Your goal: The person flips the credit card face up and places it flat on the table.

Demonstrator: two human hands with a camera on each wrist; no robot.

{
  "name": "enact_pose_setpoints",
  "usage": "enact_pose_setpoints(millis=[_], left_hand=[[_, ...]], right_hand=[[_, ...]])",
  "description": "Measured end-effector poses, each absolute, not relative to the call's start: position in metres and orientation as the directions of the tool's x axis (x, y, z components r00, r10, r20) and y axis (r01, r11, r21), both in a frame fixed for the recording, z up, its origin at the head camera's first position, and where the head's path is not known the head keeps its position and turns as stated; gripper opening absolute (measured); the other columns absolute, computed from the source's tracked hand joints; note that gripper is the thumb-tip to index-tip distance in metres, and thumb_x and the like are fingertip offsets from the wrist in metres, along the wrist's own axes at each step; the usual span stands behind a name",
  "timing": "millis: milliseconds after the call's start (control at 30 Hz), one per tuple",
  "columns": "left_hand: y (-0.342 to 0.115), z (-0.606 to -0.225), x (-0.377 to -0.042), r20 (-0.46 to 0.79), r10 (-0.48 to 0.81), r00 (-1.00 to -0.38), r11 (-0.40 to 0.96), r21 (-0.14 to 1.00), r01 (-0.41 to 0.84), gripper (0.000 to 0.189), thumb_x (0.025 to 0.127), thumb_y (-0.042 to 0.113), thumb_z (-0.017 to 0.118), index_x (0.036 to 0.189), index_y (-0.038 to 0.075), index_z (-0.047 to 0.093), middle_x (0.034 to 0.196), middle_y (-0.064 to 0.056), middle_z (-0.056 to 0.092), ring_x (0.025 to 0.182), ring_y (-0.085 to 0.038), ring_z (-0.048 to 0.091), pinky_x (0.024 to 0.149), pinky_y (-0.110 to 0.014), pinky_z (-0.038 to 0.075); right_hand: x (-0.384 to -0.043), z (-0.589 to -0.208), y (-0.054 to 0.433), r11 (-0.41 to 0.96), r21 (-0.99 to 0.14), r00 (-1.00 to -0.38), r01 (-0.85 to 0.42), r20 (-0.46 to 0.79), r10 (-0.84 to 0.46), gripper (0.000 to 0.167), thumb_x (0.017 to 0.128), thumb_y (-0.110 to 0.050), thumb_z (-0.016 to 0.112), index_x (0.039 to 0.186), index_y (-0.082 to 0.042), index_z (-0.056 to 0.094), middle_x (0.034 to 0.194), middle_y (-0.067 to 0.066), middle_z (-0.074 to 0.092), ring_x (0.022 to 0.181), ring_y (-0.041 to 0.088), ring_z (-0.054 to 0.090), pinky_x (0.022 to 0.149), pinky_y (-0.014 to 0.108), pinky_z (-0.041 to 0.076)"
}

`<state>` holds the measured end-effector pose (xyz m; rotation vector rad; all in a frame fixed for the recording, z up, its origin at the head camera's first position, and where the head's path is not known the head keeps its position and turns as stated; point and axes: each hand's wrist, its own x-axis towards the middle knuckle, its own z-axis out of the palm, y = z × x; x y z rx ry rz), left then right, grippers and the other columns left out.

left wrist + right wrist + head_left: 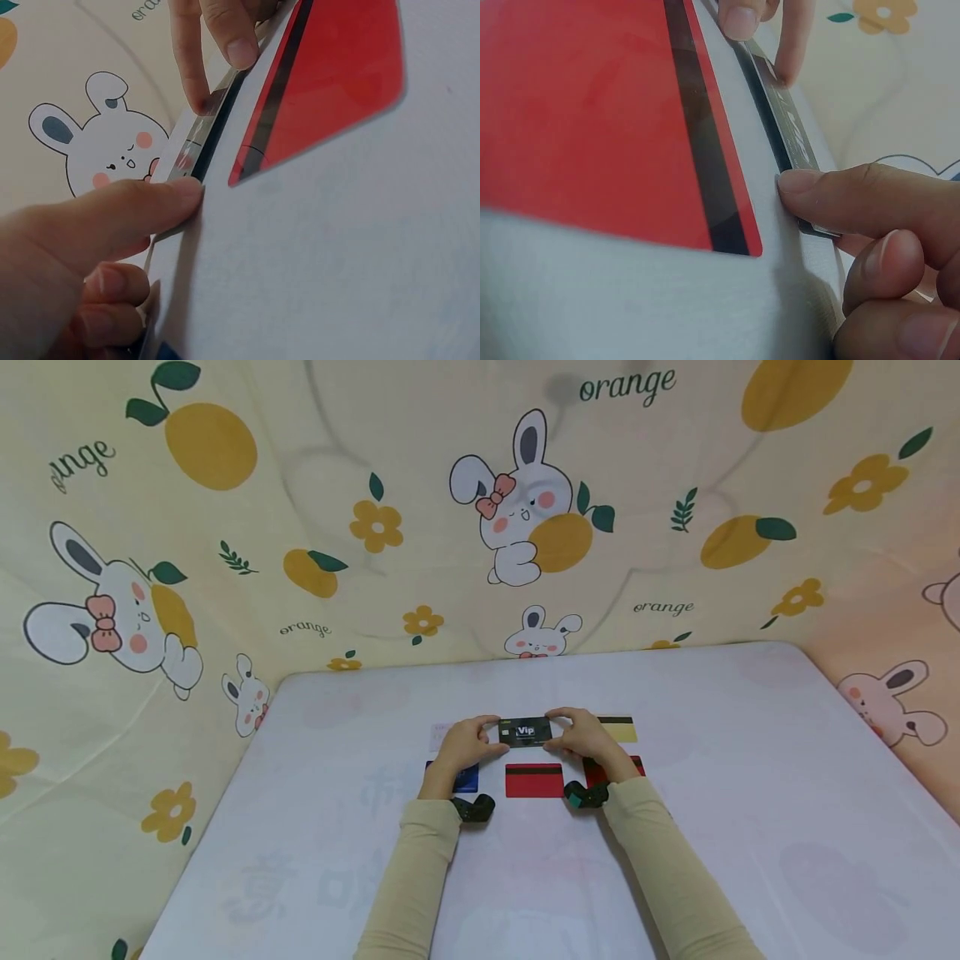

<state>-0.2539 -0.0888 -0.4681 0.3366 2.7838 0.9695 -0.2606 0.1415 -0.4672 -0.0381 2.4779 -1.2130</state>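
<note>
A black card with "Vip" on it (525, 732) is between my two hands, at the far part of the white table. My left hand (465, 745) pinches its left end with thumb and index finger. At its right end, my right hand (585, 737) pinches it the same way. Both wrist views show the card (769, 105) edge-on, just above or on the tabletop; I cannot tell which. A red card with a black stripe (534, 781) lies flat in front of it, apart from the hands.
A blue card (467, 779) is partly under my left wrist, and a pale card (438, 737) shows behind the left hand. By the right hand lie a gold card with a black stripe (619, 729) and another red card (637, 766), partly covered. A patterned cloth (420, 460) hangs behind the table.
</note>
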Motion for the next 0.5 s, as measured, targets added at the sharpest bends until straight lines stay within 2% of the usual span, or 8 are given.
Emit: enact_pose_setpoints(millis=[267, 333, 500], left_hand=[[-0.089, -0.469, -0.256, -0.093, 0.280, -0.956, 0.753, 0.638, 0.159, 0.057, 0.078, 0.033, 0.078, 0.129, 0.014, 0.062, 0.062, 0.004, 0.046, 0.058, -0.009, 0.041, 0.055, -0.021, 0.031], [-0.092, -0.480, -0.262, -0.065, 0.301, -0.952, 0.737, 0.649, 0.189, 0.058, 0.078, 0.040, 0.077, 0.129, 0.016, 0.062, 0.061, 0.004, 0.047, 0.057, -0.009, 0.041, 0.055, -0.022, 0.031], [-0.092, -0.481, -0.262, -0.057, 0.297, -0.953, 0.731, 0.656, 0.189, 0.058, 0.079, 0.037, 0.077, 0.129, 0.013, 0.061, 0.061, 0.004, 0.046, 0.058, -0.009, 0.040, 0.056, -0.022, 0.031]], right_hand=[[-0.260, -0.468, 0.141, 0.618, -0.774, -0.931, 0.135, -0.313, -0.189, 0.060, 0.082, -0.014, 0.073, 0.137, -0.010, 0.052, 0.050, -0.004, 0.042, 0.045, 0.011, 0.044, 0.051, 0.022, 0.035], [-0.261, -0.468, 0.141, 0.623, -0.770, -0.930, 0.140, -0.319, -0.185, 0.060, 0.082, -0.015, 0.073, 0.138, -0.010, 0.051, 0.051, -0.004, 0.042, 0.046, 0.011, 0.044, 0.052, 0.023, 0.035], [-0.262, -0.469, 0.141, 0.629, -0.761, -0.927, 0.158, -0.334, -0.172, 0.061, 0.082, -0.017, 0.073, 0.138, -0.012, 0.051, 0.053, -0.003, 0.043, 0.049, 0.013, 0.045, 0.056, 0.024, 0.037]])
